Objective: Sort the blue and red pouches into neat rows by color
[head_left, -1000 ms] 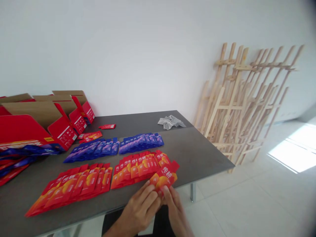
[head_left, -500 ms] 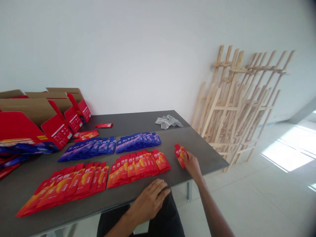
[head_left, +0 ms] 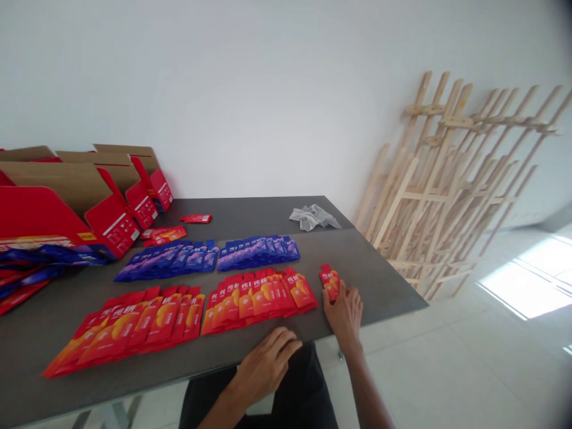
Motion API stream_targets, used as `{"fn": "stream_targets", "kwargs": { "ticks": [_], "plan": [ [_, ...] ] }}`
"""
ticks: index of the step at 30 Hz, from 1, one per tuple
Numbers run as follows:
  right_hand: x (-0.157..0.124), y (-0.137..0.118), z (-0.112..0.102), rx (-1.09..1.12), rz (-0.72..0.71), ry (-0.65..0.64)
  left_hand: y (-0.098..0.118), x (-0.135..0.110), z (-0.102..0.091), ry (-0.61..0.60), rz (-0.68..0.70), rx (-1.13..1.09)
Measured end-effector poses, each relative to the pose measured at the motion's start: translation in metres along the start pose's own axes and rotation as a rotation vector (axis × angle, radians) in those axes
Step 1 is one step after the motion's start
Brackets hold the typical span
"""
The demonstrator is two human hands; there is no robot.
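My right hand (head_left: 344, 316) grips the lower end of a single red-orange sachet (head_left: 330, 282) between thumb and fingers, with the sachet lying on the grey table (head_left: 370, 262) just right of the red rows. My left hand (head_left: 268, 364) rests at the table's near edge, holding nothing, just below a row of overlapping red sachets (head_left: 254, 298). A second red row (head_left: 129, 330) lies further left. Two rows of blue sachets (head_left: 167, 260) sit behind them, with the right-hand blue row (head_left: 257, 252) nearer the cloth.
Red cardboard display boxes (head_left: 118, 232) stand along the table's left end, with a heap of sachets (head_left: 40, 256) in front. A few loose sachets (head_left: 163, 234) lie near them. A grey cloth (head_left: 313, 217) lies at the back. Wooden easels (head_left: 438, 179) lean against the wall beyond the right edge.
A second ago both hands held the sachet near the red row. My right hand then carried it rightward, and it now rests on the table. My left hand has let go and lies at the edge.
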State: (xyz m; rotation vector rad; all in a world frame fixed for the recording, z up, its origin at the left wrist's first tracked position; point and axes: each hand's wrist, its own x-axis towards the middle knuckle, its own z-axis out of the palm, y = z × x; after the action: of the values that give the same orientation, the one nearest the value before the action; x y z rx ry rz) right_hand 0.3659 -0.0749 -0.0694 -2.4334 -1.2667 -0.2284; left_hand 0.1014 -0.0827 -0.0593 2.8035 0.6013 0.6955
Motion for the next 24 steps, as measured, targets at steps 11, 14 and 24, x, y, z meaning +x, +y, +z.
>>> {"fn": "stream_targets", "kwargs": {
  "ticks": [11, 14, 24],
  "plan": [
    [-0.006, -0.001, -0.001, -0.029, 0.059, 0.084, -0.052, -0.07, -0.127, 0.353, 0.071, 0.016],
    [-0.006, 0.001, 0.001, -0.023, 0.042, 0.118, -0.119, -0.117, -0.189, 0.487, -0.128, 0.255],
    [-0.005, 0.004, 0.001, 0.004, 0.053, 0.151, -0.288, -0.236, -0.28, 0.335, -1.144, 0.607]
  ]
}}
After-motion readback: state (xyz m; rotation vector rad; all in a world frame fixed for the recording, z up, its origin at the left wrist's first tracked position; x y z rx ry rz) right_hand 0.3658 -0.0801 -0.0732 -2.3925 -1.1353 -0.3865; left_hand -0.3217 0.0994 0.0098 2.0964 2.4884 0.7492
